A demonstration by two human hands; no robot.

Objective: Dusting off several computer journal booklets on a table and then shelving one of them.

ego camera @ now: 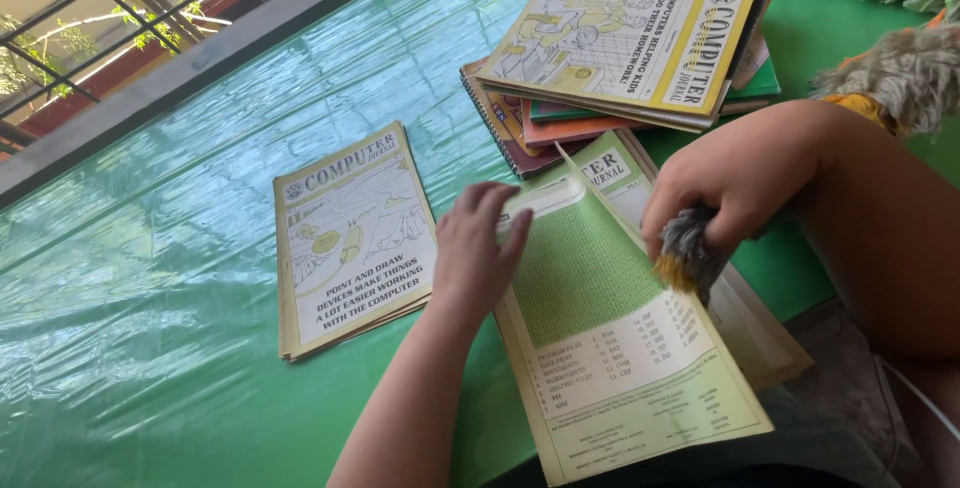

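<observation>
My left hand [475,253] rests flat with spread fingers on the left edge of a green-and-cream magazine [620,338] lying open-side up in front of me. My right hand [735,183] is closed around the handle end of a grey-and-yellow fluffy duster [685,253], its tuft touching the magazine's right side. A second green magazine [610,163] peeks out beneath the first.
A yellow-bordered magazine [350,238] lies alone to the left on the glossy green table cover [200,278]. A stack of magazines and a spiral notebook [620,58] sits at the far side. More fluffy duster fibres [905,68] lie at the right.
</observation>
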